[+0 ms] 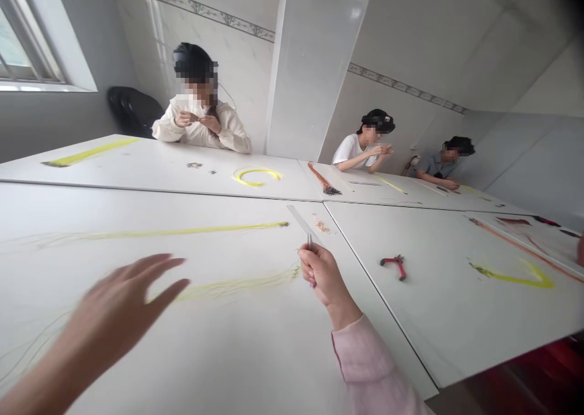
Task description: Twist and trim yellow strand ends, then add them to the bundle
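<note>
My left hand (123, 299) hovers over the white table with thumb and fingers spread, holding nothing. Below and beyond it lies a loose bundle of thin yellow wires (237, 286), its near strands partly hidden by the hand. My right hand (322, 272) is closed around a slim metal tool that looks like tweezers (309, 241); most of it is hidden in the fist. Just past that fist a clear ruler (297, 219) rests on the table. Another straight yellow wire bundle (219, 228) stretches leftward, its dark-tipped end near the ruler.
Small copper-coloured bits (322, 226) lie right of the ruler. Red-handled pliers (396, 266) and a bent yellow bundle (520, 276) are on the right table. A coiled yellow bundle (255, 176) and an orange bundle (323, 181) lie opposite, where several people sit working.
</note>
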Demonstrator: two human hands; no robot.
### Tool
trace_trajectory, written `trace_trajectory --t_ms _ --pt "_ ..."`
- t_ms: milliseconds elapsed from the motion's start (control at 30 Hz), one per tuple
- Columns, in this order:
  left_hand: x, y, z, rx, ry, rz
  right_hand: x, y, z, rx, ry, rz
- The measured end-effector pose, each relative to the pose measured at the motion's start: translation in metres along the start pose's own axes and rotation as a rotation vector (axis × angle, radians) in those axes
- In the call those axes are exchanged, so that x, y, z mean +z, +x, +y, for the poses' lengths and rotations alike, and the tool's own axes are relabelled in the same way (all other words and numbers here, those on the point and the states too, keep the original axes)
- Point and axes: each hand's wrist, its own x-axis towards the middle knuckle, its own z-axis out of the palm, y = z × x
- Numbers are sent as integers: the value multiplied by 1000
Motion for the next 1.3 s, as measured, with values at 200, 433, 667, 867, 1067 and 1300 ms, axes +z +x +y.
trace_trajectory --t_ms 200,433,667,867,1067,1300 --pt "40 -6 70 43 -420 -160 50 -24 12 139 -8 -165" --pt "59 -15 70 -105 -687 -247 58 -30 27 117 -276 -180" --pt "57 -14 71 -168 -739 -300 63 -34 32 65 -402 -208" --pt "58 -14 69 -162 -762 -362 63 -35 36 48 -458 -210" --pt "58 -12 67 -212 -974 -415 63 -35 37 92 -414 -241" --pt "56 -12 70 -285 -955 -353 61 -33 28 359 -10 -241"
